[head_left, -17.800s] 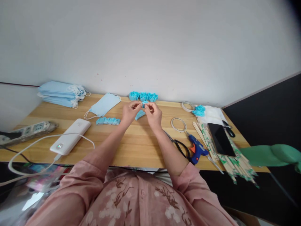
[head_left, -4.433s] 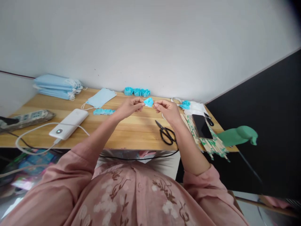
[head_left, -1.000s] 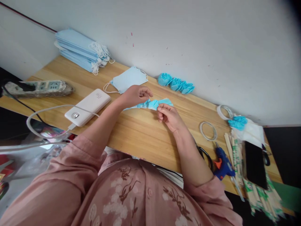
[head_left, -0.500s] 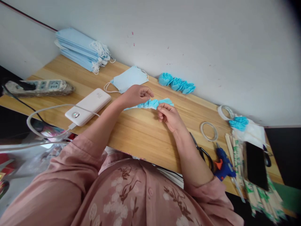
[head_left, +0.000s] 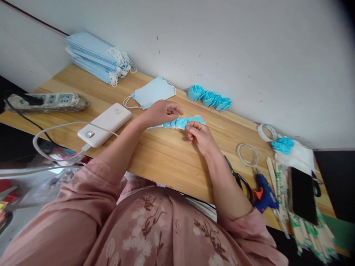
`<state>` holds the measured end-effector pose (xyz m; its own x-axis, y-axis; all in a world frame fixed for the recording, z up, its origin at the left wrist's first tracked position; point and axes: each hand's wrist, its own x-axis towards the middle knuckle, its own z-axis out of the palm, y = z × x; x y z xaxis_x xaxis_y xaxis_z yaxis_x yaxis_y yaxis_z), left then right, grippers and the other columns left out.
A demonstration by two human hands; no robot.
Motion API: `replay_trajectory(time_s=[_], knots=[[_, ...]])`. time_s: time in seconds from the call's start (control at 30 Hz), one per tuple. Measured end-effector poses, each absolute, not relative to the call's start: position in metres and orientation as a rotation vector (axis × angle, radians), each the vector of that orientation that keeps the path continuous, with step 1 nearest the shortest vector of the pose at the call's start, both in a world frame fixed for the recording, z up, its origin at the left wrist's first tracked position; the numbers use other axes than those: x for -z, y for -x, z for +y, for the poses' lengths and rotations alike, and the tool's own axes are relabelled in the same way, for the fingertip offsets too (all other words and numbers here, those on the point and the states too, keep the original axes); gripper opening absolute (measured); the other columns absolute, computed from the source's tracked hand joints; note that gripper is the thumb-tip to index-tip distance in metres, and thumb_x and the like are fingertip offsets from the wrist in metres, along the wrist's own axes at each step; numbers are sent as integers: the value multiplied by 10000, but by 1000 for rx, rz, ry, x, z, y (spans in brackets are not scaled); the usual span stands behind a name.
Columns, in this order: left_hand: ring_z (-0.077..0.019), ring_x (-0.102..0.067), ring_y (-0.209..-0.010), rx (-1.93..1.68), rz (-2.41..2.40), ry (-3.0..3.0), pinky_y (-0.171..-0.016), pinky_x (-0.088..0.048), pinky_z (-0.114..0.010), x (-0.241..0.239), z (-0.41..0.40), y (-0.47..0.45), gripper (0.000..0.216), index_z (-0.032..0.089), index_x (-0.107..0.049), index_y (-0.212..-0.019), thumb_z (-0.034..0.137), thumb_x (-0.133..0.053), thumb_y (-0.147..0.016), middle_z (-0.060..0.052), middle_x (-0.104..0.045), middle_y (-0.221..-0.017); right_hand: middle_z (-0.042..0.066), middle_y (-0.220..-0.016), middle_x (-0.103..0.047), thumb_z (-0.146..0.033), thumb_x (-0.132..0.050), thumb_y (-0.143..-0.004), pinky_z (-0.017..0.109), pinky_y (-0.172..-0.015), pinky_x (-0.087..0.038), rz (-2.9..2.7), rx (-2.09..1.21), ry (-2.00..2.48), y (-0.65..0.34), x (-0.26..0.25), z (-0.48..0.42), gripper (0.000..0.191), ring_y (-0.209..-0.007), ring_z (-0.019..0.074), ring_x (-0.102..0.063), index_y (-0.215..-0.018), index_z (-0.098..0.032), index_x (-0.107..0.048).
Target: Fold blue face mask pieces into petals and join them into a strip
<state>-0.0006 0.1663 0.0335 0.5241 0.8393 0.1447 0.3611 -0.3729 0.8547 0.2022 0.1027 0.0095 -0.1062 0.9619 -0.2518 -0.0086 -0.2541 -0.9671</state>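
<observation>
A pleated light-blue strip [head_left: 180, 123] of thin, fabric-like material lies on the wooden table between my hands, with folds along its middle and a smoother part at its right end. My right hand [head_left: 200, 136] is closed, thumb and fingertips pinching the strip's near edge. Over the strip's left part is my left hand [head_left: 164, 112], its fingers loosely curled and apart, holding nothing that I can see; it covers some of the strip. Beyond them, several blue folded rosettes [head_left: 209, 98] sit in a row by the wall, and a flat face mask [head_left: 154, 92] lies to their left.
A stack of face masks [head_left: 93, 57] stands at the back left. Nearer are a power strip [head_left: 59, 102] and a white power bank [head_left: 104, 125] with a cable. On the right lie tape rolls [head_left: 247, 155], scissors [head_left: 244, 184], a blue glue gun [head_left: 264, 190], wrapped chopsticks [head_left: 310, 236] and a phone [head_left: 303, 195].
Almost nothing differs. The whole view has shifted very slightly, while both hands keep their places at the blue strip.
</observation>
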Motion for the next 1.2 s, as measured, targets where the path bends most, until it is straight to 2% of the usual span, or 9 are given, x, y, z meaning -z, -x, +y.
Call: replay_trajectory(time_s=[0.33, 1.2], knots=[[-88, -505, -584, -778, 958, -1954, -558, -395, -208, -33, 166, 0, 250, 129, -733, -937, 248, -590, -768, -3, -654, -663, -78, -497, -501, -298, -680, -670, 198, -415, -381, -1165, -1457, 1364, -201, -11, 102, 141, -440, 60, -400, -725, -198, -598], [-107, -570, -631, -791, 993, -1974, -609, -432, -226, -28, 169, 1, 249, 133, -728, -939, 206, -571, -761, -31, -722, -760, -74, -521, -496, -319, -700, -708, 202, -442, -387, -1176, -1481, 1300, -203, -9, 100, 158, -466, 66, -401, -744, -204, -598]])
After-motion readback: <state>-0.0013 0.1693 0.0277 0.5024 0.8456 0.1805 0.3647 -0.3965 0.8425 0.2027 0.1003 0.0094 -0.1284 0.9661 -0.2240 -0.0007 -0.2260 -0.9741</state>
